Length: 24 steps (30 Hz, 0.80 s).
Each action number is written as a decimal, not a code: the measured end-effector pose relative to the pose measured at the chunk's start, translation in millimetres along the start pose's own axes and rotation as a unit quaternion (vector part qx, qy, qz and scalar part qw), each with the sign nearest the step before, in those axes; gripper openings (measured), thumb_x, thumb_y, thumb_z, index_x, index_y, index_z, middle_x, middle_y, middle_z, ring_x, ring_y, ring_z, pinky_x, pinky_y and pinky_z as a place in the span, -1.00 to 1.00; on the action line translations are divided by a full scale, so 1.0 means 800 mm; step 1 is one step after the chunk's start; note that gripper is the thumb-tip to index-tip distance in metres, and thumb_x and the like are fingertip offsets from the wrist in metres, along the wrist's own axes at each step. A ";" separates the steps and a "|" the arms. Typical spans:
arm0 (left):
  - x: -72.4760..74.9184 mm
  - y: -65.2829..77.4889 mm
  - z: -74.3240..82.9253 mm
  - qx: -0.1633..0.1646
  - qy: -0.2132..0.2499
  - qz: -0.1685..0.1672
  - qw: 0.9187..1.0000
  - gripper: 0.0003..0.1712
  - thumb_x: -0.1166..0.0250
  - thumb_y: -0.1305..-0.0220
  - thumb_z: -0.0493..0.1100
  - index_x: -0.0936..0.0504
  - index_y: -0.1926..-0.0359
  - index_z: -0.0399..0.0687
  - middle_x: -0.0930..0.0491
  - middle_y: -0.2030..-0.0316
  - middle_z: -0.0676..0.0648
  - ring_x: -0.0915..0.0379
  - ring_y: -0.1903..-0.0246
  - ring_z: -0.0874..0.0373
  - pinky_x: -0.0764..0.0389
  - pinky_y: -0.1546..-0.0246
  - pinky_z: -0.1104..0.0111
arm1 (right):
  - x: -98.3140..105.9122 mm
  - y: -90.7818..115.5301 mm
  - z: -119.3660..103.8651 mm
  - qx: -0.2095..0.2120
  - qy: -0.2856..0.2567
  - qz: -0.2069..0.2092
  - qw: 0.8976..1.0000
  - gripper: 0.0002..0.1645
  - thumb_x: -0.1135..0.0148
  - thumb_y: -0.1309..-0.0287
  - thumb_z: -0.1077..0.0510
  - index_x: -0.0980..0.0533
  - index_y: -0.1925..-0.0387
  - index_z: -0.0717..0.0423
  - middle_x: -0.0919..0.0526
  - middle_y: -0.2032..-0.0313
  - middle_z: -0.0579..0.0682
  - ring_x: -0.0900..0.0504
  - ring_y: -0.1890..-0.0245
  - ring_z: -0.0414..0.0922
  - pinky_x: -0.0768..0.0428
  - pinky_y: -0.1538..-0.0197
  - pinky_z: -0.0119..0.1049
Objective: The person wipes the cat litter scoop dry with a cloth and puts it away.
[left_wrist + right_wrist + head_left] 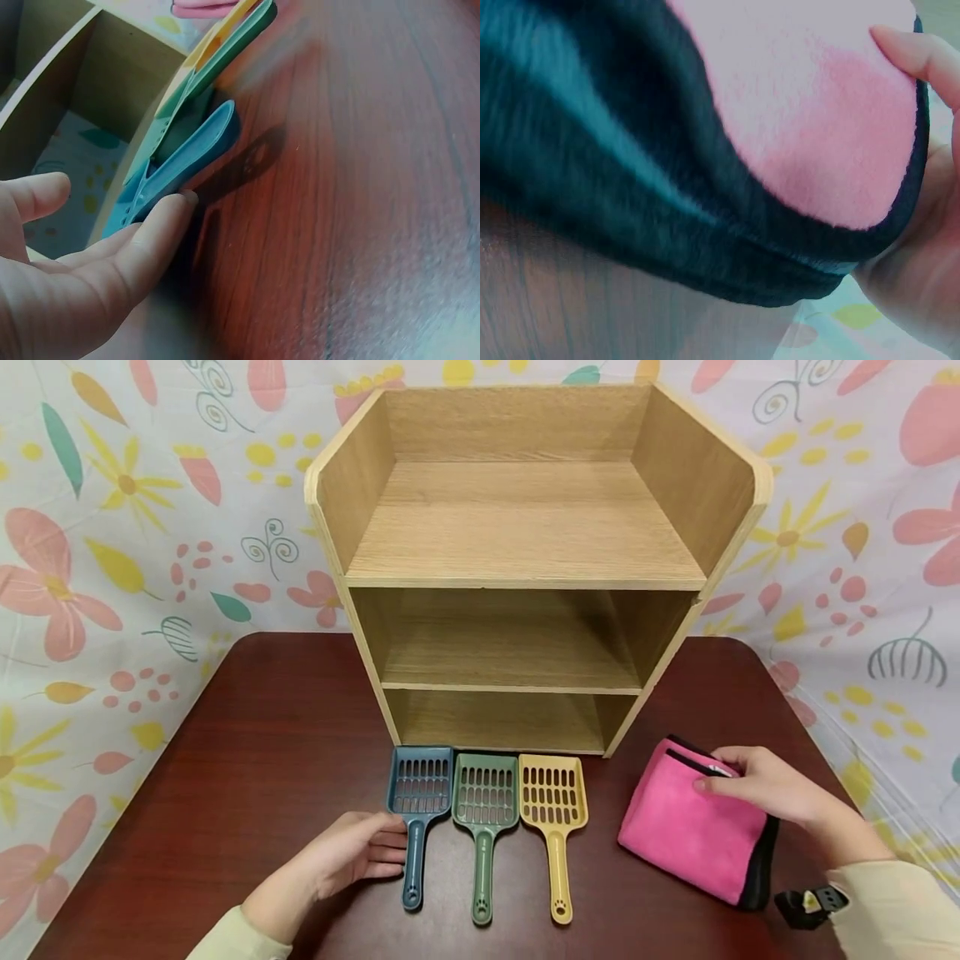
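Observation:
A blue litter scoop (414, 818), a green litter scoop (483, 827) and a yellow litter scoop (557, 827) lie side by side, handles toward me. My left hand (360, 852) is at the left side of the blue scoop's handle, fingertips right against it. In the left wrist view, the thumb (41, 196) stands apart from the extended fingers. On the right, my right hand (772, 785) pinches the upper edge of a folded pink plush cloth (697, 827) with black trim. Its thumb lies on the pink face; the other fingers are hidden behind the cloth.
A wooden shelf unit (525, 578) with an open top and two compartments stands behind the scoops, their heads close to its base. The dark red-brown table (247, 777) is backed by flower-patterned fabric (150, 527). A black buckle (813, 906) is near my right sleeve.

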<state>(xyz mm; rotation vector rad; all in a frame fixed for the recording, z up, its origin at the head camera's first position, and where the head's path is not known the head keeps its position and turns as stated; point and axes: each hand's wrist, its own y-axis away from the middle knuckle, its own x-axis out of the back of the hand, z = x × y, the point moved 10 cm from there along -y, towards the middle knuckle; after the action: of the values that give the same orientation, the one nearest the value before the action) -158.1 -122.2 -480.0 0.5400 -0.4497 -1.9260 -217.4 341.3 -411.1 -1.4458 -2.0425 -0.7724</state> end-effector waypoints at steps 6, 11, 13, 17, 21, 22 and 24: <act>-0.004 -0.002 -0.001 -0.009 -0.006 0.001 1.000 -0.37 -0.15 -0.28 -0.10 -0.26 -0.13 -0.58 -0.55 0.13 -0.16 -0.57 0.24 0.11 -0.62 0.13 0.25 | 0.011 0.006 -0.002 -0.014 -0.010 0.014 1.000 -0.85 -0.30 -0.12 0.11 -0.53 0.35 0.11 -0.44 0.66 -0.23 -0.42 0.64 -0.33 -0.42 0.56 -0.38; -0.001 -0.001 0.000 -0.024 -0.010 0.014 1.000 -0.27 -0.24 -0.21 -0.15 -0.19 -0.19 -0.64 -0.55 0.17 -0.10 -0.58 0.23 0.14 -0.62 0.14 0.26 | 0.018 0.015 -0.005 -0.023 -0.008 0.029 0.999 -0.86 -0.28 -0.14 0.10 -0.50 0.38 0.07 -0.39 0.68 -0.24 -0.38 0.64 -0.32 -0.35 0.57 -0.37; 0.000 -0.002 0.002 -0.035 -0.011 0.022 0.999 -0.24 -0.25 -0.19 -0.19 -0.16 -0.21 -0.66 -0.58 0.16 -0.13 -0.60 0.23 0.13 -0.63 0.16 0.26 | 0.021 0.018 -0.005 -0.025 -0.011 0.036 0.999 -0.83 -0.27 -0.16 0.08 -0.49 0.39 0.08 -0.39 0.68 -0.25 -0.39 0.65 -0.30 -0.36 0.56 -0.37; 0.002 -0.002 0.006 -0.062 -0.024 0.039 0.997 -0.29 -0.29 -0.15 -0.24 -0.22 -0.17 -0.64 -0.63 0.27 -0.13 -0.61 0.32 0.13 -0.65 0.28 0.27 | 0.025 0.024 -0.006 -0.032 -0.031 0.050 0.998 -0.85 -0.22 -0.21 0.07 -0.49 0.33 0.07 -0.47 0.66 -0.22 -0.48 0.64 -0.24 -0.44 0.53 -0.36; 0.005 0.001 0.010 -0.083 -0.085 0.072 0.990 -0.42 -0.34 -0.09 -0.27 -0.35 -0.04 -0.57 -0.58 0.42 -0.05 -0.56 0.49 0.18 -0.63 0.47 0.31 | 0.026 0.029 -0.009 -0.034 -0.065 0.059 0.996 -0.90 -0.18 -0.25 0.11 -0.51 0.25 0.05 -0.60 0.60 -0.15 -0.58 0.61 -0.18 -0.54 0.50 -0.32; 0.006 0.003 0.012 -0.088 -0.105 0.083 0.987 -0.45 -0.35 -0.08 -0.28 -0.38 0.00 -0.55 -0.56 0.45 -0.05 -0.54 0.53 0.18 -0.62 0.51 0.31 | 0.026 0.029 -0.010 -0.034 -0.071 0.061 0.995 -0.90 -0.18 -0.25 0.11 -0.51 0.25 0.04 -0.60 0.59 -0.15 -0.58 0.61 -0.18 -0.55 0.51 -0.32; 0.010 0.008 0.016 -0.097 -0.144 0.108 0.979 -0.53 -0.37 -0.05 -0.30 -0.43 0.07 -0.51 -0.52 0.50 -0.05 -0.50 0.60 0.18 -0.59 0.59 0.32 | 0.023 0.030 -0.013 -0.033 -0.083 0.064 0.994 -0.91 -0.17 -0.26 0.12 -0.51 0.25 0.05 -0.61 0.60 -0.14 -0.59 0.62 -0.17 -0.56 0.52 -0.29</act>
<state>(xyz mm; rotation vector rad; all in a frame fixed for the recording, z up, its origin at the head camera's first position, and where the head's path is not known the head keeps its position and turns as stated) -162.9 -131.1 -467.4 0.0802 -0.4774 -1.8175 -198.8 352.5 -386.8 -1.7102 -2.0371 -0.6925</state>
